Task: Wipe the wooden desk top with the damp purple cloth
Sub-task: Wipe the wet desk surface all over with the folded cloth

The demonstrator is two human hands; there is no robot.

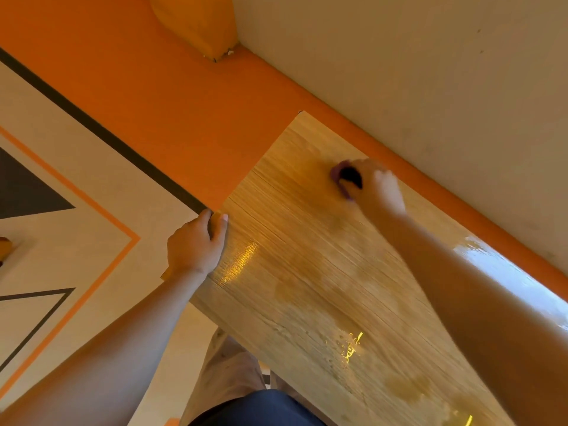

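Only the head cam to go on here. The right hand (379, 187) was bunched tight around the purple cloth (338, 173), pressing it onto the wooden desk top (307, 272) out near the far end, close to the orange wall strip (430, 182). The left hand (193, 244) had its fingers curled over the desk's left corner, bracing. Wet patches (350, 348) shone on the near part. My worry was that a cloth that balled up would leave streaks or scuff the wall paint. With a reach that long, I reckon a slip on wet wood was possible too.

Purple cloth (338, 172), wood-grain desk (307, 272), orange/cream wall (153, 87).
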